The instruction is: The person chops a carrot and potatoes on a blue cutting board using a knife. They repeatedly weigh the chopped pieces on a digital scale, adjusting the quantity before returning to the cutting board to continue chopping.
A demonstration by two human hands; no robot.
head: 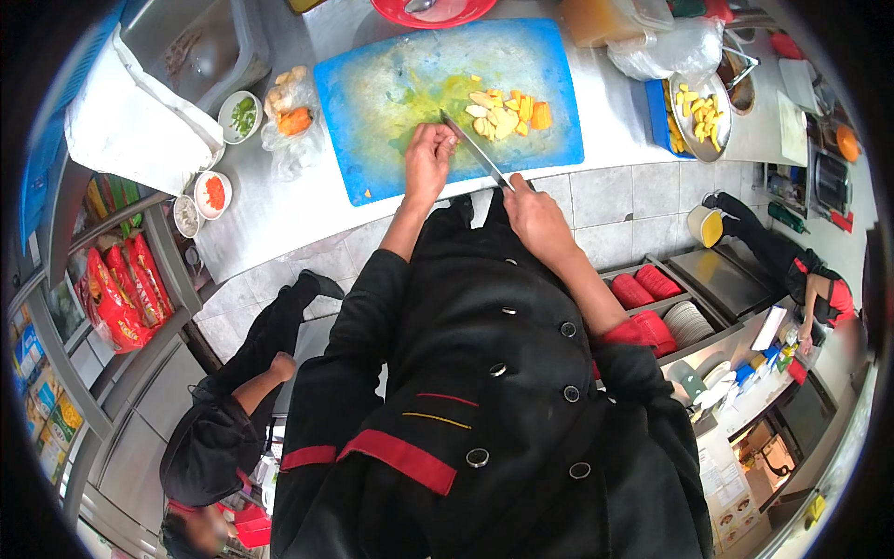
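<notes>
My right hand (536,218) grips the handle of a kitchen knife (483,155). The blade slants up and left over a blue cutting board (391,175), its tip close to my left hand (429,159). The fingers of that hand are curled together at the tip; whether a small piece sits between them is hidden. Right of the blade lies a pile of pale-yellow slices (494,117), with orange vegetable pieces (540,116) at its right edge. Yellow-green stains mark the middle of the board.
Beside the board lies a plastic bag (285,159) with an orange vegetable piece (295,121). Bowls of chopped green (244,117) and red (212,195) food stand left. A metal plate (700,143) holds yellow pieces. One co-worker (216,440) is at left, another (814,279) at right.
</notes>
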